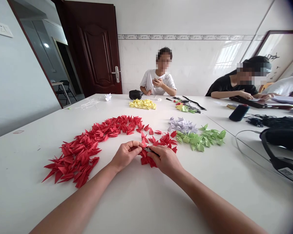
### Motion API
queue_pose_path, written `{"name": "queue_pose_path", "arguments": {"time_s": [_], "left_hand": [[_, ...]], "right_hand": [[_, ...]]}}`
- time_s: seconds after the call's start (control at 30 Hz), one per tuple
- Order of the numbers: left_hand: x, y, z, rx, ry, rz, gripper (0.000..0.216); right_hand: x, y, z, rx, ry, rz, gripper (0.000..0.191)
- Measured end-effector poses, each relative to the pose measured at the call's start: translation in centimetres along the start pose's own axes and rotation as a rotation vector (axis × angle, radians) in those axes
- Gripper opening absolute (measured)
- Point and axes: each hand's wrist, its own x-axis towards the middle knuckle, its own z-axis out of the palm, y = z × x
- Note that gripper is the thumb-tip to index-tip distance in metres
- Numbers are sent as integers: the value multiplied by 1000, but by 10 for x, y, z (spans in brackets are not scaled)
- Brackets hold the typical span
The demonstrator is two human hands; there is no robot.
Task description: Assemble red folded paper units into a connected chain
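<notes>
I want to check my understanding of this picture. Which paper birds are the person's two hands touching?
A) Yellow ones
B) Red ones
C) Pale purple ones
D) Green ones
B. The left hand and right hand meet over the red paper birds.

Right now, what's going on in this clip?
A person at a white table has their left hand and right hand together over red origami cranes, pinching a small dark object between them. A larger arc of red cranes lies to the left, with green cranes, pale lilac cranes and yellow cranes farther off. A person in a white T-shirt sits across the table, and a person in black sits to the right.
</notes>
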Motion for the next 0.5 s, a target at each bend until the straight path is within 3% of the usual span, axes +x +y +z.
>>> {"name": "queue_pose_path", "arguments": {"time_s": [0.5], "left_hand": [[3,-4,2,-39,-2,31,21]], "right_hand": [[0,0,0,-48,9,-30,20]]}}
